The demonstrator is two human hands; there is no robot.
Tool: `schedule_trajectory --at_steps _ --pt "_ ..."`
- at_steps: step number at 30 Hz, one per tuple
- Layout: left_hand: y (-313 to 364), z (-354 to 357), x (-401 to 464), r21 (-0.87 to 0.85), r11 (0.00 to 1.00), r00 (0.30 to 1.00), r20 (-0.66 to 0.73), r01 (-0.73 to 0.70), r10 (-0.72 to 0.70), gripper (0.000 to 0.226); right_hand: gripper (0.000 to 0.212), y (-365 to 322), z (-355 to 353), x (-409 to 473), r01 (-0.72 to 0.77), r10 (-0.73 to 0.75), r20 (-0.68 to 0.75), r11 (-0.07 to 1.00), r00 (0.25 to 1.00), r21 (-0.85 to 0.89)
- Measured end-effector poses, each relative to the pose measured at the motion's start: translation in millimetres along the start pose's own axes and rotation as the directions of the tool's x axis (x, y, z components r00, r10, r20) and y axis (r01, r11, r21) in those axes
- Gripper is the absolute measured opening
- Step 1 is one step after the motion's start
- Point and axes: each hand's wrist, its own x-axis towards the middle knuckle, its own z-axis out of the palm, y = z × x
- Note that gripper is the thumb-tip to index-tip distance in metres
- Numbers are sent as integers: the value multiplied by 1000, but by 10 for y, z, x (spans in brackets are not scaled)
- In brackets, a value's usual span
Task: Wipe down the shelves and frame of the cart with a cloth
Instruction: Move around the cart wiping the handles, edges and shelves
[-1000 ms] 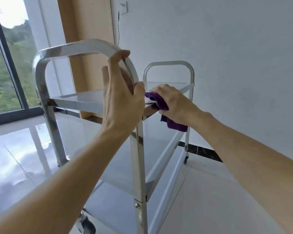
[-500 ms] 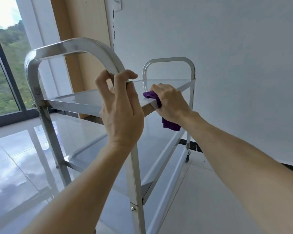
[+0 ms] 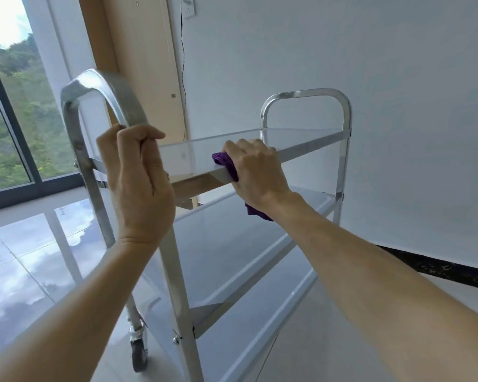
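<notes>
While the left hand [image 3: 138, 183] clenches the near handle [image 3: 105, 89] of the cart [image 3: 340, 150] where the handle meets the near right post, the right hand [image 3: 257, 172] grips a purple cloth [image 3: 226, 164] wrapped over the right front edge of the top shelf [image 3: 204, 155], toward its near end; a tail of cloth hangs below the wrist. From the head view, the step in hand looks like wiping that edge rail. To do it well, the person should keep the cloth folded over both the top lip and the outer face, slide it steadily toward the far handle [image 3: 307, 95], and let the left hand brace the frame so the caster [image 3: 137, 351] does not roll. Compared with half a second earlier, the left hand has dropped lower on the post, the right hand and cloth sit at much the same spot on the rail, and the camera has tilted down so that the wheel now shows
</notes>
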Motion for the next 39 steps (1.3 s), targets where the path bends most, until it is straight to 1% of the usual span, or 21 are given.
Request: schedule_trajectory --at_steps 3,6,9,15,17,18,20,23,25,27,29,30,31,32,33,34,35,37,39 --pt "-112 -155 44 -24 1000 1000 23 -6 6 21 27 -117 -21 -25 -3 3 -8 1000 1000 -28" --pt "-183 -294 79 -51 999 998 56 -1 4 27 30 -222 -81 -61 11 -11 -8 1000 1000 -27" --pt "-229 -425 108 -54 998 995 95 36 -31 26 33 -318 -157 -107 20 -21 -3 998 1000 -58" --pt "-284 -638 98 -130 968 967 163 216 -194 20 23 -500 -248 -217 17 -21 -33 994 999 -105" --pt "-299 -679 106 -163 952 958 162 260 -234 17 27 -617 -247 -238 18 -23 -34 989 999 -146" --pt "-307 -690 113 -172 944 954 152 282 -257 15 34 -707 -245 -228 29 -32 -14 984 999 -175" --pt "-329 -722 119 -174 933 947 128 315 -296 14 48 -965 -224 -178 85 -81 27 975 996 -207" --pt "-354 -795 127 -188 919 936 130 346 -326 16 48 -1360 -196 -85 189 -192 9 957 981 -218" --pt "-383 -863 147 -203 908 928 152 367 -341 14 49 -1433 -196 -71 245 -256 -38 950 966 -193" --pt "-412 -929 164 -217 905 927 173 364 -332 13 47 -1284 -221 -98 298 -312 -71 941 947 -161" --pt "-436 -986 185 -241 900 925 203 364 -320 14 27 -960 -283 -182 278 -308 -173 944 936 -180" --pt "-447 -1009 194 -255 892 921 220 372 -321 14 29 -743 -326 -245 230 -266 -245 959 932 -166" --pt "-457 -1026 201 -268 884 916 233 383 -326 14 41 -501 -374 -323 191 -225 -287 971 931 -140" --pt "-465 -1033 205 -279 876 912 240 393 -332 15 48 -231 -418 -412 163 -190 -290 980 938 -116" --pt "-470 -1031 204 -286 871 910 241 400 -339 15 43 28 -458 -489 135 -163 -279 984 946 -116" --pt "-472 -1018 197 -290 868 910 231 403 -345 16 33 244 -488 -550 102 -139 -271 984 952 -147" --pt "-470 -998 186 -291 868 912 215 402 -351 16 28 384 -507 -587 61 -107 -265 983 958 -176" --pt "-454 -948 166 -282 874 917 178 396 -358 19 29 425 -488 -570 25 -70 -252 984 965 -176" --pt "-429 -914 156 -262 884 921 156 386 -356 21 29 113 -454 -495 46 -80 -263 990 962 -133"
